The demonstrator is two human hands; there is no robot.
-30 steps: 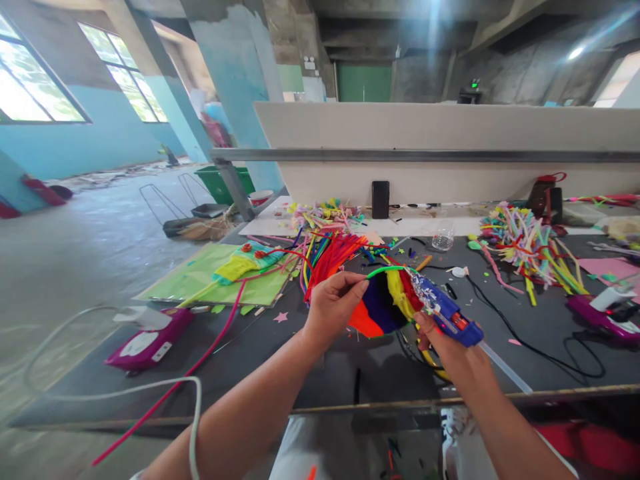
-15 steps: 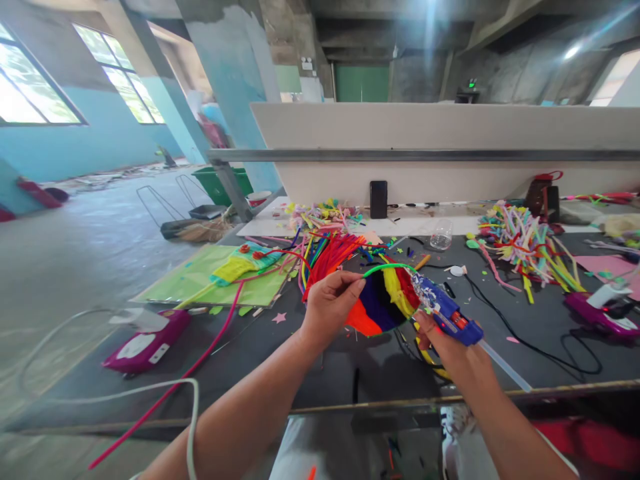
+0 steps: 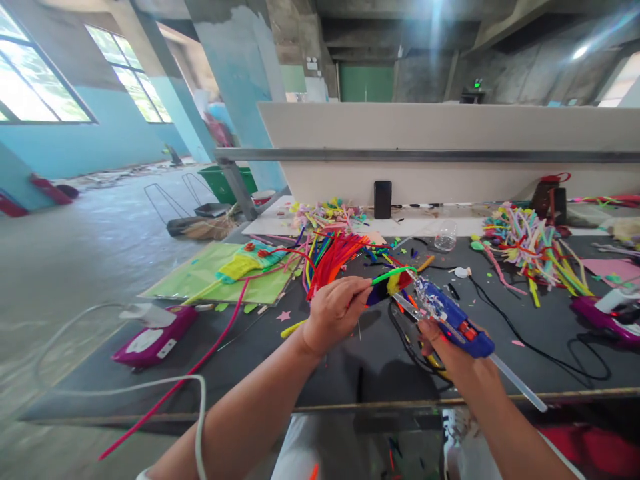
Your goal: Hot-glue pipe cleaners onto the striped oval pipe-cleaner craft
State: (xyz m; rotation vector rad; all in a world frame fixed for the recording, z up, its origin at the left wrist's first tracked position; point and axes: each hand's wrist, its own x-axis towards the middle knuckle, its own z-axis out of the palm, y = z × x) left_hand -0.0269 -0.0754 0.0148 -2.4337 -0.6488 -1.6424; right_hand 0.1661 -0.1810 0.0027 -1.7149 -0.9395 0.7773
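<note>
My left hand (image 3: 333, 315) is closed in a pinch on a piece made of fuzzy pipe cleaners (image 3: 381, 292), dark blue, black, yellow and red, with a bright green strand along its upper edge. It is tilted nearly edge-on, so most of its face is hidden. In my right hand (image 3: 453, 353) is a blue glue gun (image 3: 461, 325). Its nozzle end is close to the right end of the green strand; whether they touch I cannot tell. A clear glue stick (image 3: 520, 383) sticks out of the back of the gun. Below the nozzle shows a flat silvery strip (image 3: 406, 305).
Red pipe cleaners (image 3: 343, 257) lie in a bundle behind my left hand. A green sheet (image 3: 170, 283) carries a yellow and turquoise piece (image 3: 243, 265). Purple power strips (image 3: 155, 337) stand at both sides. A black cable (image 3: 505, 327) crosses the right. A phone (image 3: 383, 200) stands behind.
The pipe-cleaner piece has tipped from showing its broad face to nearly edge-on. The glue gun has shifted slightly right and down, its nozzle still near the green strand. The view has shifted slightly.
</note>
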